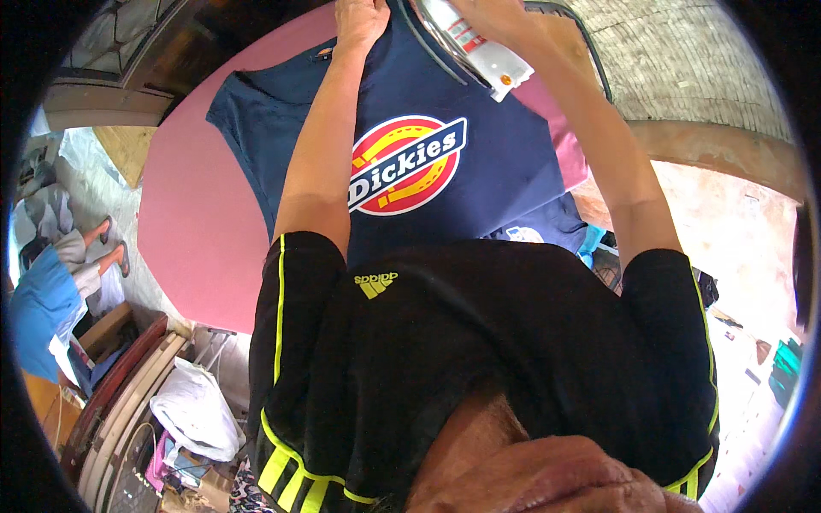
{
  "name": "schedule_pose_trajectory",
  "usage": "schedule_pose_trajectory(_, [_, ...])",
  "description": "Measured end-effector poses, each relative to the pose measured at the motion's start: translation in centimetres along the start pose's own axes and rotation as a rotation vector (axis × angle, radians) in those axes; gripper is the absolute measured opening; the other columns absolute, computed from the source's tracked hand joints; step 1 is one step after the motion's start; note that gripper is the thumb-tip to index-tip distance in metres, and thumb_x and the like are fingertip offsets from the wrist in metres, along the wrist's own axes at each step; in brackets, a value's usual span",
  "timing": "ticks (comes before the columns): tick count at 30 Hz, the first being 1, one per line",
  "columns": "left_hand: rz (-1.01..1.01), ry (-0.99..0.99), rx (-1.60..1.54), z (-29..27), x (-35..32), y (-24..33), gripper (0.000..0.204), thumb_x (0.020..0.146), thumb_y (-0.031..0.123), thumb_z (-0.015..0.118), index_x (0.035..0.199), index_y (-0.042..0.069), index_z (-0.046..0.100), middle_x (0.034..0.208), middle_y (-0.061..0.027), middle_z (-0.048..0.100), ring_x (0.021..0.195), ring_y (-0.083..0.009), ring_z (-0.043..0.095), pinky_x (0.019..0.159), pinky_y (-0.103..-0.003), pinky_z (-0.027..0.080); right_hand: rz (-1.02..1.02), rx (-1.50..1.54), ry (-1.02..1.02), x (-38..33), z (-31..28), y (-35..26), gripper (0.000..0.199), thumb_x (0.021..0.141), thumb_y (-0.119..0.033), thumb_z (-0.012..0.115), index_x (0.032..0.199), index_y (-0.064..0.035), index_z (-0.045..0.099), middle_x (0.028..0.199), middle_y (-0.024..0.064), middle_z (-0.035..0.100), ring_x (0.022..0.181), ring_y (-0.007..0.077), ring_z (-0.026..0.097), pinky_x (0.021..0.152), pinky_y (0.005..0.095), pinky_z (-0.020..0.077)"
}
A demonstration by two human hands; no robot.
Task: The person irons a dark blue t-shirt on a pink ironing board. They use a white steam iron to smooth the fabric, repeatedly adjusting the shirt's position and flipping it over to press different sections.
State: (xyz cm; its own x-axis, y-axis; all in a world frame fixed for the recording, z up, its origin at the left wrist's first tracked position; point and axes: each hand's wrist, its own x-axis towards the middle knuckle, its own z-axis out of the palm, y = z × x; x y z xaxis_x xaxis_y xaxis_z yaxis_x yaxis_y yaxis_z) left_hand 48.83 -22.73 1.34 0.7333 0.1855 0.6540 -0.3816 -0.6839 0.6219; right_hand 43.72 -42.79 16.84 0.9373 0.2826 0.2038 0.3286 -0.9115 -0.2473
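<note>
A navy T-shirt [505, 171] with a red and yellow oval print lies spread over a pink ironing board [197, 205]. My right hand [492, 19] is closed on the handle of a white and chrome iron [500, 67], cut by the top edge of the view. The iron rests on the upper right of the shirt. My left hand [362, 24] is on the shirt near its neck, left of the iron. Its fingertips are out of view, so I cannot tell whether they are spread or curled.
Another dark blue printed garment [547, 224] shows below the shirt's right edge. White plastic bag [198, 409] and stacked boards [120, 410] stand at lower left. At far left is another person [51, 299] in blue. A dark wooden piece of furniture [192, 43] borders the board's upper left.
</note>
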Motion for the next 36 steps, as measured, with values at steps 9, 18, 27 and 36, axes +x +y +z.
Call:
schedule_pose_trajectory(9, [-0.031, -0.032, 0.006, -0.4, 0.2, 1.3, 0.016, 0.093, 0.012, 0.062, 0.091, -0.002, 0.070, 0.115, -0.0193, 0.062, 0.101, -0.0409, 0.064, 0.089, -0.046, 0.053, 0.087, 0.080, 0.021, 3.1, 2.3, 2.8, 0.069, 0.099, -0.055, 0.053, 0.105, 0.0127, 0.068, 0.098, 0.0367, 0.068, 0.101, 0.0483, 0.069, 0.091, 0.0545, 0.0528])
schedule_pose_trajectory(18, [-0.012, -0.070, -0.056, 0.4, 1.0, -1.5, 0.009, 0.085, 0.012, 0.074, 0.091, 0.005, 0.075, 0.104, -0.0168, 0.064, 0.092, -0.0361, 0.066, 0.083, -0.042, 0.054, -0.308, 0.244, 0.115, 1.0, 0.8, 4.7, 0.064, 0.099, -0.051, 0.057, 0.107, 0.0115, 0.068, 0.097, 0.0345, 0.069, 0.096, 0.0468, 0.070, 0.086, 0.0494, 0.0555])
schedule_pose_trajectory(27, [0.041, -0.422, -0.010, -2.6, 4.6, -7.9, 0.009, 0.083, 0.016, 0.076, 0.082, 0.007, 0.079, 0.095, -0.0151, 0.070, 0.091, -0.0330, 0.068, 0.085, -0.040, 0.054, -0.322, 0.341, -0.213, 0.4, 0.7, 3.0, 0.048, 0.097, -0.047, 0.062, 0.117, -0.0045, 0.069, 0.096, 0.0233, 0.073, 0.083, 0.0381, 0.071, 0.078, 0.0468, 0.0542])
schedule_pose_trajectory(36, [0.035, -0.350, 0.526, -22.3, -1.2, -7.1, 0.034, 0.097, 0.022, 0.064, 0.125, 0.003, 0.066, 0.115, -0.0194, 0.066, 0.110, -0.0410, 0.062, 0.094, -0.046, 0.051, -0.266, 0.125, -0.278, 3.1, -1.3, 0.1, 0.052, 0.097, -0.053, 0.058, 0.111, -0.0046, 0.071, 0.093, 0.0236, 0.073, 0.082, 0.0397, 0.072, 0.075, 0.0473, 0.0552])
